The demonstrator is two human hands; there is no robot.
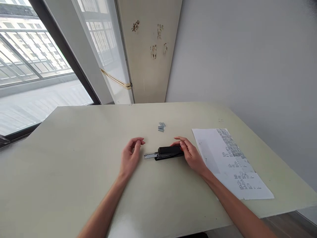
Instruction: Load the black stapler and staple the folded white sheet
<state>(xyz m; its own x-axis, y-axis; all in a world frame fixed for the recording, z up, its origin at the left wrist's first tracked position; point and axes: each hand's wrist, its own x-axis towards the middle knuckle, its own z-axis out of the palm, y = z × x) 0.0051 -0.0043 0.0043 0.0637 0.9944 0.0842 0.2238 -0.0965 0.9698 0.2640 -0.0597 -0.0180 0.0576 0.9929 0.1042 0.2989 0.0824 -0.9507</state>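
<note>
A black stapler [170,151] lies on the table in front of me, its metal staple tray [151,156] sticking out to the left. My right hand [191,154] grips the stapler's right end, thumb on the near side and fingers behind. Left of the tray, apart from it, rests my left hand [130,154] with fingers curled and thumb drawn in against them. Whether anything small sits between those fingertips is hidden. Several strips of staples [161,127] form a small loose pile beyond the stapler.
A printed sheet of paper [230,165] lies on the right of the pale table [74,172], partly under my right forearm. A grey wall [247,59] runs along the right. A fridge [148,72] stands behind the table, and a window [37,66] is at the left.
</note>
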